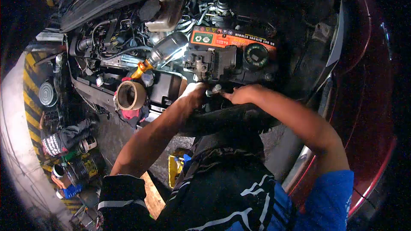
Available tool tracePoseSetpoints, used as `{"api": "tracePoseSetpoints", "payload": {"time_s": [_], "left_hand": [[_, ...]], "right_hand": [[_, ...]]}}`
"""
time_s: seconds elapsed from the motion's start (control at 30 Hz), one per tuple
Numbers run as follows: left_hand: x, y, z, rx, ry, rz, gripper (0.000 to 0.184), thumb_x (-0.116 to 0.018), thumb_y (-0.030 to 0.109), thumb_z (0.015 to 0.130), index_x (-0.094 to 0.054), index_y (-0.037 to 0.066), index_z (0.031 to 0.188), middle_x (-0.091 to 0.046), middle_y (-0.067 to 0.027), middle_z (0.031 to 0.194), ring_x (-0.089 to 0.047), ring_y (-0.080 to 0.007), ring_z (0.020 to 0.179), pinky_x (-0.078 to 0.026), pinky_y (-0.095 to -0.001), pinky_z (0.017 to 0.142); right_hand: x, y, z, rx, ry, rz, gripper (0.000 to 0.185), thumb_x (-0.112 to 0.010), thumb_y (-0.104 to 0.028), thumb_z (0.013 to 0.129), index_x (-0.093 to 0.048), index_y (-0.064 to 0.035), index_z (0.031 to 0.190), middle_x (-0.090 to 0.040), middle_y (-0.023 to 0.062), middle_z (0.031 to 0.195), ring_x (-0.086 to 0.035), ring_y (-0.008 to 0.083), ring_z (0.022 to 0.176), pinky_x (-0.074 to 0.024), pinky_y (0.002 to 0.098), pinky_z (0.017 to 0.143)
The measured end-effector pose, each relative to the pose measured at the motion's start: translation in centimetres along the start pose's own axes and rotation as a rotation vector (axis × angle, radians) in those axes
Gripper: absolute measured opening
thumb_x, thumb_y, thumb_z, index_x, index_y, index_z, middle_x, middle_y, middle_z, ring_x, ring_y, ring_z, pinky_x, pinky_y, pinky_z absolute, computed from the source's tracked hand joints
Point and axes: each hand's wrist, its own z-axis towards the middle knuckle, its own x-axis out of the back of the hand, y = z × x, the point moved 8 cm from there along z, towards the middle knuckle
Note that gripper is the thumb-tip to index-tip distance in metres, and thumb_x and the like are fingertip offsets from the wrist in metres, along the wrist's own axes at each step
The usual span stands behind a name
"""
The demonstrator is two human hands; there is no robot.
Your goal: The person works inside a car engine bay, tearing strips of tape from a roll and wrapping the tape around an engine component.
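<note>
Here, metal fitting [217, 88] lies between left grip [195, 94] and right grip [247, 94]; can't tell if pinching.

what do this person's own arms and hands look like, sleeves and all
The left sleeve is black with a pale grey band; the right sleeve is blue with small, unreadable pale marks along its outer edge. Both are short, leaving the forearms bare. The left hand and right hand appear ungloved.

Short-sleeved shirt [201, 188]: black front, jagged pale-grey lines. Left sleeve [124, 190]: black, grey band. Right sleeve [329, 194]: blue.
</note>
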Motion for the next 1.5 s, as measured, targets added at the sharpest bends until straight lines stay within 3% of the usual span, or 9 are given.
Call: {"api": "tracePoseSetpoints", "payload": {"time_s": [0.07,0.17,0.3,0.4,0.5,0.7,0.8,1.13,1.5], "left_hand": [[-0.1,0.9,-1.1,0.010,-0.020,0.008,0.021,-0.059,0.015,0.091,-0.069,0.004,0.105,-0.067,-0.0056,0.085,-0.060,-0.0153,0.065,-0.047,-0.0322,0.054],[-0.4,1.4,-2.0,0.014,-0.076,-0.099,0.021,-0.057,0.012,0.091,-0.069,0.004,0.107,-0.067,-0.0057,0.086,-0.061,-0.0157,0.066,-0.048,-0.0322,0.054],[-0.7,-0.4,0.0,-0.224,-0.062,0.040,0.028,-0.055,0.031,0.091,-0.071,0.008,0.094,-0.069,-0.0094,0.078,-0.065,-0.0198,0.066,-0.050,-0.0335,0.057],[-2.4,-5.0,5.0,-0.022,-0.181,-0.379,0.019,-0.056,0.013,0.091,-0.069,0.005,0.102,-0.067,-0.0044,0.085,-0.062,-0.0162,0.070,-0.048,-0.0321,0.055],[-0.1,-0.2,0.8,-0.314,-0.091,0.545,0.017,-0.058,0.019,0.091,-0.069,0.008,0.098,-0.068,-0.0060,0.080,-0.065,-0.0198,0.068,-0.052,-0.0350,0.060],[-0.3,-3.2,1.2,-0.156,-0.287,-0.762,0.017,-0.062,0.014,0.091,-0.066,0.006,0.105,-0.069,-0.0052,0.090,-0.065,-0.0150,0.080,-0.052,-0.0333,0.067],[1.2,-1.7,0.1,-0.353,-0.072,-0.382,0.022,-0.063,0.009,0.087,-0.069,-0.004,0.104,-0.070,-0.0087,0.097,-0.066,-0.0145,0.082,-0.051,-0.0260,0.075],[1.9,3.7,-4.0,-0.467,0.325,0.421,0.029,-0.071,0.026,0.081,-0.072,0.005,0.102,-0.070,-0.0195,0.091,-0.069,-0.0325,0.084,-0.054,-0.0382,0.072],[0.3,3.7,-3.5,-0.774,0.184,0.645,0.020,-0.062,0.015,0.082,-0.070,0.004,0.096,-0.069,-0.0196,0.088,-0.068,-0.0359,0.084,-0.053,-0.0428,0.068]], "right_hand": [[0.1,-0.1,0.7,-0.033,-0.022,0.100,0.052,-0.008,-0.045,0.101,-0.011,-0.0393,0.153,-0.016,0.0201,0.159,-0.023,0.0389,0.145,-0.0156,0.0493,0.118],[0.8,-0.5,-0.4,0.054,0.085,0.175,0.060,-0.024,-0.050,0.100,-0.029,-0.0189,0.151,-0.038,0.0167,0.151,-0.040,0.0416,0.135,-0.0287,0.0495,0.113],[0.0,0.0,0.8,-0.022,0.014,0.168,0.058,-0.023,-0.049,0.100,-0.019,-0.0274,0.154,-0.034,0.0175,0.152,-0.036,0.0403,0.137,-0.0264,0.0486,0.115],[0.8,-0.7,-1.1,-0.031,-0.060,0.151,0.055,-0.016,-0.047,0.101,-0.013,-0.0325,0.155,-0.022,0.0197,0.157,-0.027,0.0377,0.143,-0.0207,0.0473,0.117],[-0.7,0.0,1.4,0.004,-0.037,0.108,0.056,-0.024,-0.037,0.101,-0.012,-0.0321,0.155,-0.030,0.0216,0.154,-0.033,0.0389,0.140,-0.0255,0.0486,0.115],[0.6,-1.0,-0.3,0.033,-0.006,0.116,0.056,-0.023,-0.025,0.101,-0.011,-0.0330,0.155,-0.036,0.0231,0.150,-0.041,0.0411,0.135,-0.0314,0.0500,0.111],[0.6,-1.0,-0.5,0.026,0.001,0.126,0.054,-0.021,-0.025,0.101,-0.014,-0.0330,0.155,-0.037,0.0229,0.150,-0.040,0.0400,0.136,-0.0307,0.0492,0.112],[0.2,0.8,1.0,-0.060,0.112,0.165,0.053,-0.017,-0.042,0.104,-0.029,-0.0223,0.152,-0.041,0.0217,0.147,-0.041,0.0388,0.134,-0.0317,0.0482,0.111],[0.4,0.7,1.1,-0.051,0.125,0.094,0.051,-0.022,-0.040,0.104,-0.030,-0.0245,0.151,-0.040,0.0197,0.148,-0.042,0.0390,0.134,-0.0330,0.0480,0.111]]}}
